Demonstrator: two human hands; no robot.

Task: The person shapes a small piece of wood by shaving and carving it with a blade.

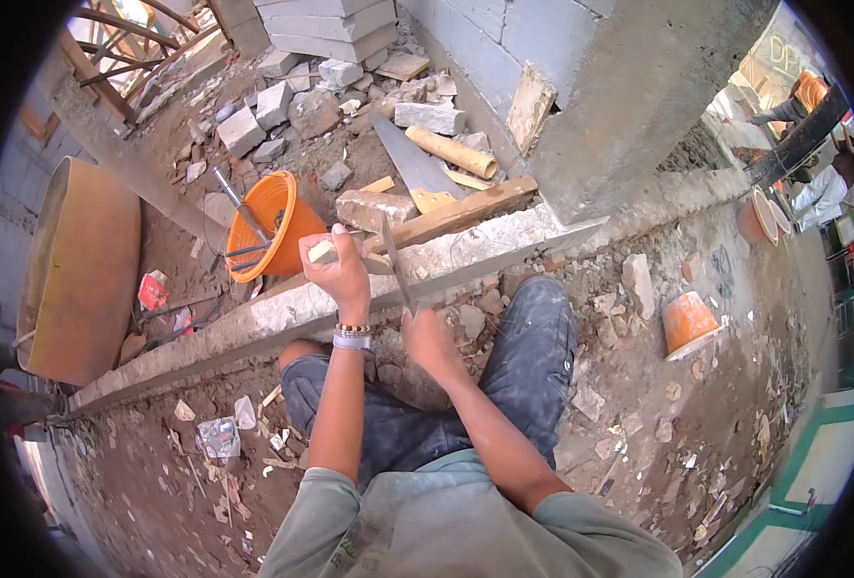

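My left hand [338, 275], with bracelets at its wrist, is closed around a short pale piece of wood [379, 264] above the concrete ledge [292, 306]. My right hand [429, 339] grips a large knife [397, 265], its long dark blade pointing up and away from me. The blade crosses close to the wood's right end; whether it touches, I cannot tell. Beyond the hands lie a brick [374, 208], a wooden plank [460, 216] and a handsaw [413, 162]. An orange bucket [287, 231] with tools in it stands left of my left hand.
A yellowish tube [451, 152] rests near the saw. Rubble [316, 114] and stacked blocks [326, 24] lie farther back. A concrete column [629, 125] rises at right. A second orange bucket [690, 323] sits on the debris-strewn ground. A large curved container [85, 270] stands left. People appear far right.
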